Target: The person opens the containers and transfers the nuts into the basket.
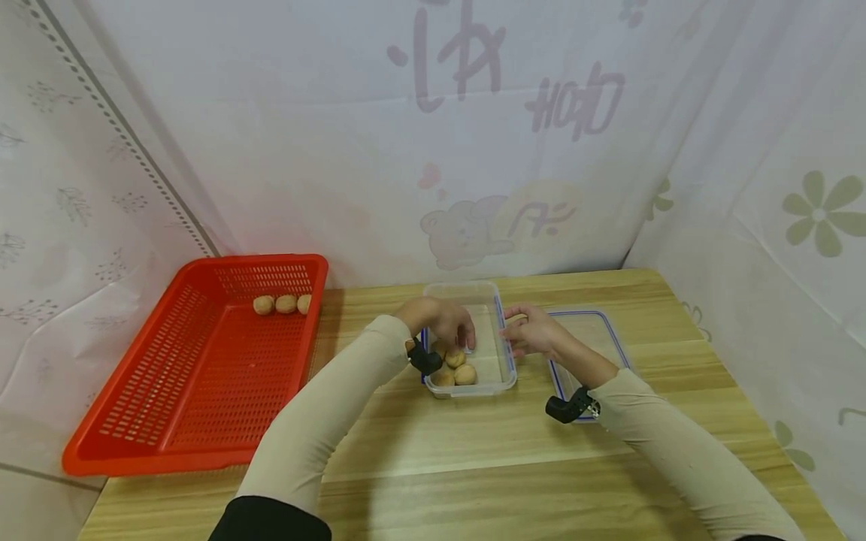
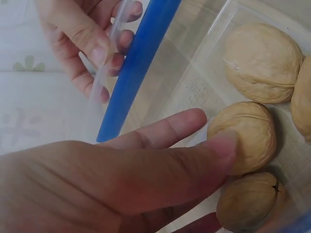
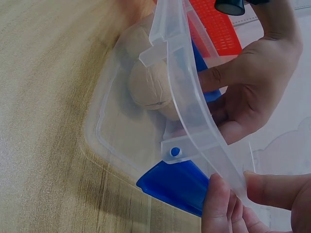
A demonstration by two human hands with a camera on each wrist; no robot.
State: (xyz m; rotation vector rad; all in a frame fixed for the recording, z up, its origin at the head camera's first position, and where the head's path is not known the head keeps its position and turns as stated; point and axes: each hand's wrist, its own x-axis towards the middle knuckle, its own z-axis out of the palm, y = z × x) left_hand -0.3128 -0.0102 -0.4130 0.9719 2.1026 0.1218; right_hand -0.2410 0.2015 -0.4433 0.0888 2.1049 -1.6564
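Note:
A clear plastic food box (image 1: 490, 388) with blue clasps stands on the table. Several walnuts (image 1: 465, 374) lie together in its near left part. My left hand (image 1: 443, 319) reaches down into the box. In the left wrist view its thumb overlaps one walnut (image 2: 248, 131) on the box floor, while the index finger stands straight and apart from it. My right hand (image 1: 531, 332) pinches the box's right rim between thumb and fingers, beside a blue clasp (image 3: 177, 184).
At the left stands a red perforated basket (image 1: 216, 383) with 3 walnuts (image 1: 286, 303) visible at its far end. A clear lid with a blue seal (image 1: 588, 330) lies right of the box, partly under the right forearm. Fabric walls rise behind the table (image 1: 473, 473).

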